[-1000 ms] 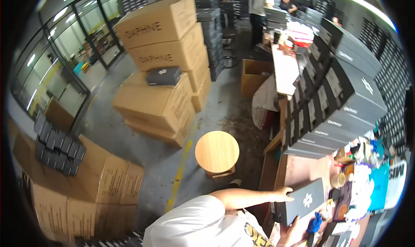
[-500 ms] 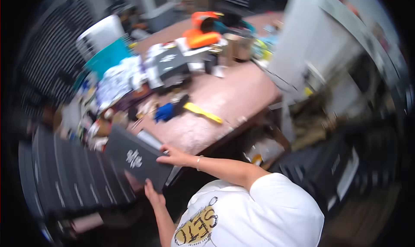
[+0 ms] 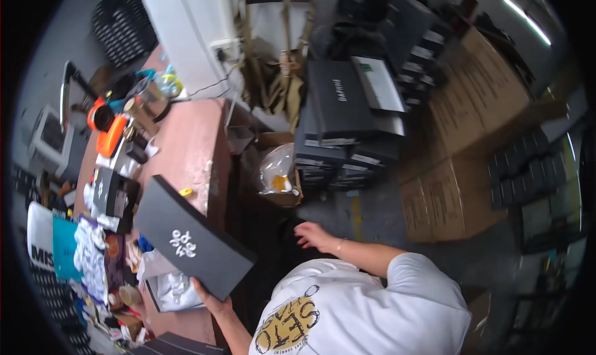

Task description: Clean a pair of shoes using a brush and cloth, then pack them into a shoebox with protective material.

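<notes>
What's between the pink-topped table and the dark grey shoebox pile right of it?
In the head view, an open cardboard carton holding crumpled clear plastic and something yellow stands between the table and the shoebox pile.

Counted: one left hand (image 3: 214, 304), one right hand (image 3: 315, 237), one grey lid (image 3: 197, 236) near, one open box (image 3: 153, 297) near left, one pink table (image 3: 192, 125) left, one white pillar (image 3: 186, 32) far left, one bracelet (image 3: 339, 246) right.
</notes>
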Motion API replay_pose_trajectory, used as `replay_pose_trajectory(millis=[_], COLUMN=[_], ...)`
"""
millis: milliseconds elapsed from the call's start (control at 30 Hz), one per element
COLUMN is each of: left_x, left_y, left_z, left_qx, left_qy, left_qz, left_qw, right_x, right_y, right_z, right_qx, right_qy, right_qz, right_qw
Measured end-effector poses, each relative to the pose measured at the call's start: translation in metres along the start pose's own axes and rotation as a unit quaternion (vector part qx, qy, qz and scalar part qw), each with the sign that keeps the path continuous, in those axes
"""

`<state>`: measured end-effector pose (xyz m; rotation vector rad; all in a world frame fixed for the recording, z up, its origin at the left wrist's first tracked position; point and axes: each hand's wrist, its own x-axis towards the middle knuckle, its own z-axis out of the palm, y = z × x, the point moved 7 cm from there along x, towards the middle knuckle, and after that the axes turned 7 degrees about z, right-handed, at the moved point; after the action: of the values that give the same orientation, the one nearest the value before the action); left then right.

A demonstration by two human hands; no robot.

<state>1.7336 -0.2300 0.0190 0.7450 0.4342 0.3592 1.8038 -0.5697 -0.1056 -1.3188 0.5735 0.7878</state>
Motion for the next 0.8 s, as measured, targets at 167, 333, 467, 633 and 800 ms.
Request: replay_pose_trajectory(millis=[167,333,467,633,800], left_x=[-0.010,-0.033,-0.043,-0.050,-0.074], left_y=[-0.054,-0.088,-0.089,-0.047,0.021], left_z=[0.073,0.112,0.101,0.037,-0.042], left_qx=[0.024,0.053,0.058,0.055,0.044], left_qy=[-0.129,-0.121,-0.050,0.068,0.280], left_qz=[-0.092,-0.098,-0.023,0.096,0.156], left_qw=[0.987,0.986,0.997,0.991,0.946], right_x=[-0.031,-0.058,-0.053,-0.016,-0.012], right_y=[0.037,-0.040,-0.106,-0.115,-0.125], right_z=[-0.215,-0.323,-0.330,-0.349,-0.333], right_qx=[0.404,0.379,0.312,0.314,0.371], right_qy=[0.180,0.238,0.200,0.200,0.154], right_qz=[-0.098,-0.131,-0.125,-0.070,-0.107], right_qw=[0.892,0.885,0.920,0.925,0.909])
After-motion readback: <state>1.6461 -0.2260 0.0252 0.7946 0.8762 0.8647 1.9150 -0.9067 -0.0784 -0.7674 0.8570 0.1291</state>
